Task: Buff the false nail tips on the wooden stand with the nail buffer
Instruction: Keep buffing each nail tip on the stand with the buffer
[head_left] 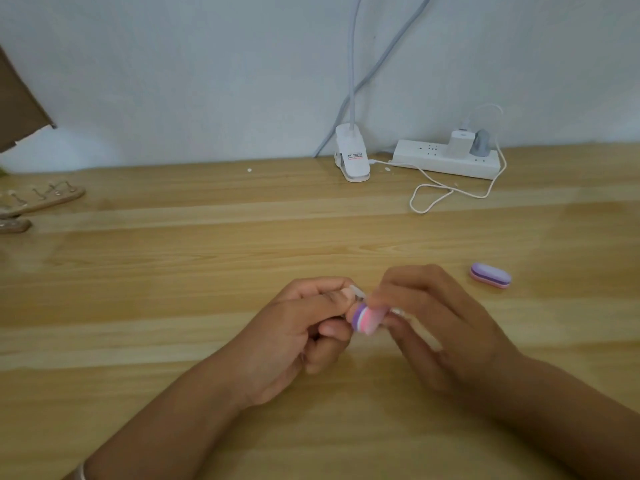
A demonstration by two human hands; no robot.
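At nine o'clock from the hands, well apart, lies the wooden stand (52, 199). In the centre the left hand (304, 327) pinches a false nail tip (356, 292). The right hand (440, 327), blurred, holds the nail buffer (367, 319) against it — buffing seems under way. The next move calls for short, light strokes. A spare buffer (490, 275) lies at two o'clock, with a lamp clip (351, 161) and a power strip (446, 159) around twelve to one — nothing seems to obstruct.

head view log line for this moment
left hand: pinches nail tip | right hand: holds nail buffer | spare buffer: on table
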